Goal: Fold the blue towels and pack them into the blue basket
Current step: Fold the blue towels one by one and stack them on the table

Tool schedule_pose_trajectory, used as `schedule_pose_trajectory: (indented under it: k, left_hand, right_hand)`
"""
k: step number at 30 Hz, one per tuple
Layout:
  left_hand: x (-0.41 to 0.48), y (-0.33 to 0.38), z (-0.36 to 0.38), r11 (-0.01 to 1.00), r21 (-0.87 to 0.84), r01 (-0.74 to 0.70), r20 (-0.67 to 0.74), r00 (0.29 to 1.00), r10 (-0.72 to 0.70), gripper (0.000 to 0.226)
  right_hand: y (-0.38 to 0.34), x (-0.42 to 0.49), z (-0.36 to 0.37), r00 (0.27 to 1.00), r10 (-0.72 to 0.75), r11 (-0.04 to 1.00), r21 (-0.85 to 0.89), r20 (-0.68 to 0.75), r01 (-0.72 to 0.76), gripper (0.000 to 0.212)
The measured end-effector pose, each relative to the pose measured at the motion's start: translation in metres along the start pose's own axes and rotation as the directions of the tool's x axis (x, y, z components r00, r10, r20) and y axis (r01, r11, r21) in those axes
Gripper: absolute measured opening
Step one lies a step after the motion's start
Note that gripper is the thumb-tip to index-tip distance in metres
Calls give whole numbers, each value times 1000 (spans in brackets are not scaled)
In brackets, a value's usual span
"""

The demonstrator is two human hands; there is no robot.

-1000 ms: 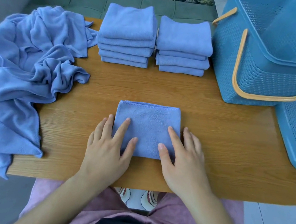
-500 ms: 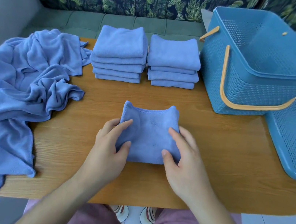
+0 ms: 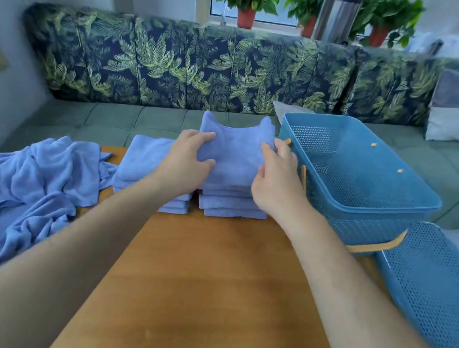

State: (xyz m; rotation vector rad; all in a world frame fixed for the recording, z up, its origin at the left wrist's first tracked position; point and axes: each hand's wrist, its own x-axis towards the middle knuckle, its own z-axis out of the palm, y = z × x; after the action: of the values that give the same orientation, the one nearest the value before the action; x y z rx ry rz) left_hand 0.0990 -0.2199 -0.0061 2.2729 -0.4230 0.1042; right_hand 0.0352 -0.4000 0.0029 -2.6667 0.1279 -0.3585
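Observation:
A folded blue towel (image 3: 236, 151) is held by both hands over the right stack of folded towels (image 3: 232, 205) at the far side of the wooden table (image 3: 205, 289). My left hand (image 3: 187, 158) grips its left edge and my right hand (image 3: 276, 178) grips its right edge. The towel's far corners stick up. A second stack of folded towels (image 3: 144, 158) stands to the left, partly behind my left arm. The blue basket (image 3: 366, 206) with orange handles stands empty to the right of the stacks.
A heap of unfolded blue towels (image 3: 16, 195) hangs over the table's left edge. A blue perforated lid (image 3: 436, 294) lies at the right, in front of the basket. Behind the table runs a green sofa (image 3: 140, 124) with leaf-print cushions, and potted plants (image 3: 248, 0) on the sill.
Both hands lifted the folded towel from the table's near middle and carried it forward over the right stack. The camera tilted up, bringing the sofa and window into view.

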Motion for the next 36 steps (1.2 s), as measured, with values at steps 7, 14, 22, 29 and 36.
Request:
schedule_pose_trajectory:
  k: [7, 14, 22, 29, 36]
  left_hand:
    - [31, -24, 47, 875, 442, -198, 96, 980, 173, 59]
    - [-2, -54, 88, 794, 528, -300, 315, 938, 145, 87]
    - [-17, -49, 91, 797, 542, -264, 303, 947, 108, 83]
    - [-63, -41, 50, 896, 321, -307, 28, 949, 314, 61]
    - [-144, -69, -6, 890, 417, -186, -138, 954, 264, 33]
  right_hand:
    - [15, 30, 38, 999, 35, 965, -258, -23, -40, 58]
    - [33, 0, 87, 973, -27, 940, -326, 230, 103, 76]
    - [38, -5, 85, 950, 12, 945, -315, 312, 91, 77]
    - [7, -48, 71, 984, -174, 959, -224, 29, 176, 45]
    - [-70, -101, 95, 937, -351, 932, -103, -5, 348, 32]
